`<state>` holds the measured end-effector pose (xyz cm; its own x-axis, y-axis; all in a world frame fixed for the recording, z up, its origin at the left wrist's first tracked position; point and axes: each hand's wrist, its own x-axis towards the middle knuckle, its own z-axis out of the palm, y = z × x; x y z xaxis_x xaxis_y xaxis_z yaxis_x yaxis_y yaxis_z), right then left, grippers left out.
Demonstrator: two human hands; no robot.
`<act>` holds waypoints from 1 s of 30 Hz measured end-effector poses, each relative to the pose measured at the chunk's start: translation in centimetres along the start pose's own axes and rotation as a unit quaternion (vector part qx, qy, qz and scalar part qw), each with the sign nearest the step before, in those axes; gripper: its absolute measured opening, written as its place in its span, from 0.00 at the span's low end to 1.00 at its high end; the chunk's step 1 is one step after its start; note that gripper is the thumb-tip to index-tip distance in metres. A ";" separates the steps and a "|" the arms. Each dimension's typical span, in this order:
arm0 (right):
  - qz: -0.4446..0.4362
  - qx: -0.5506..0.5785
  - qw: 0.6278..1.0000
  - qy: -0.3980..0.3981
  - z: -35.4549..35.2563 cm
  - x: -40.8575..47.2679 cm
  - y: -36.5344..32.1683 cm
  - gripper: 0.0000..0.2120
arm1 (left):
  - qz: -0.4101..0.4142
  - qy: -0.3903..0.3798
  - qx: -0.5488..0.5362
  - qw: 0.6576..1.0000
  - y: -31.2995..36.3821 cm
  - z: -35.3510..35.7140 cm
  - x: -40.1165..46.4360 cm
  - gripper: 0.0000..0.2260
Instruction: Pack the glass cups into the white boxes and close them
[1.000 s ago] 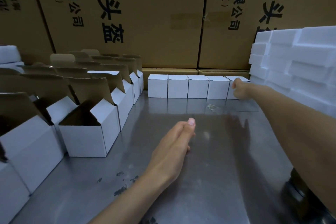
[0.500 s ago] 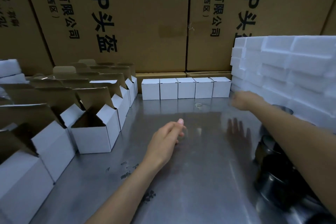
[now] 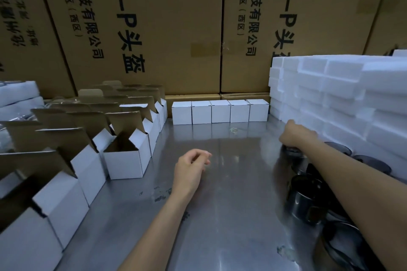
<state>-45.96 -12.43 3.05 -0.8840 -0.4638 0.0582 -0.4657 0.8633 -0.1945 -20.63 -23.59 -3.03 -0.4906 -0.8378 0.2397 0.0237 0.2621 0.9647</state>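
While left hand (image 3: 190, 168) hovers, right hand (image 3: 294, 134) reaching cups (image 3: 308, 200)

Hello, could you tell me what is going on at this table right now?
A person is packing dark glass cups into white boxes. Five closed boxes stand in a row at the back of the metal table. Open boxes wait along the left. The right hand reaches down onto the top of a dark cup beside the foam stack; whether it has a grip cannot be told. The left hand hovers, loosely curled, holding nothing.
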 end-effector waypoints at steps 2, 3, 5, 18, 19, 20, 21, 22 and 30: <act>-0.055 0.013 0.998 -0.027 0.0 -1.1 -2.3 0.19 | 0.000 0.002 0.002 1.000 0.1 -0.1 -0.6 0.10; -0.086 0.013 0.995 -0.040 0.1 -1.9 -3.5 0.20 | 0.000 0.002 0.006 1.000 0.2 -0.2 -1.0 0.09; -0.149 -0.020 0.988 -0.046 0.4 -4.0 -5.9 0.19 | 0.001 0.004 0.025 1.000 0.5 -0.3 -1.8 0.08; -0.412 0.010 0.883 0.226 6.1 -22.4 -10.4 0.14 | 0.025 0.016 0.200 0.979 0.2 -4.9 -8.1 0.21; -0.422 0.038 0.878 0.222 6.1 -23.3 -9.8 0.13 | 0.041 -0.020 0.205 0.978 0.0 -5.5 -8.6 0.22; -0.431 0.063 0.874 0.217 6.1 -24.2 -9.1 0.13 | 0.057 -0.055 0.211 0.974 0.0 -6.0 -9.2 0.22; -0.438 0.082 0.867 0.222 6.1 -24.9 -8.5 0.13 | 0.067 -0.083 0.219 0.970 0.0 -6.4 -9.7 0.23; -0.439 0.101 0.863 0.229 6.2 -25.4 -7.8 0.14 | 0.069 -0.101 0.222 0.967 0.2 -6.6 -10.1 0.23; -0.300 0.312 0.901 0.031 7.1 -24.8 -6.8 0.35 | 0.054 -0.114 0.160 0.979 0.9 -6.8 -10.6 0.25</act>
<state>-20.59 -8.24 -3.99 -0.4896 -0.7812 0.3874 -0.7650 0.1716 -0.6208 -9.46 -17.77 -3.93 -0.6823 -0.6783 0.2728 -0.1696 0.5098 0.8434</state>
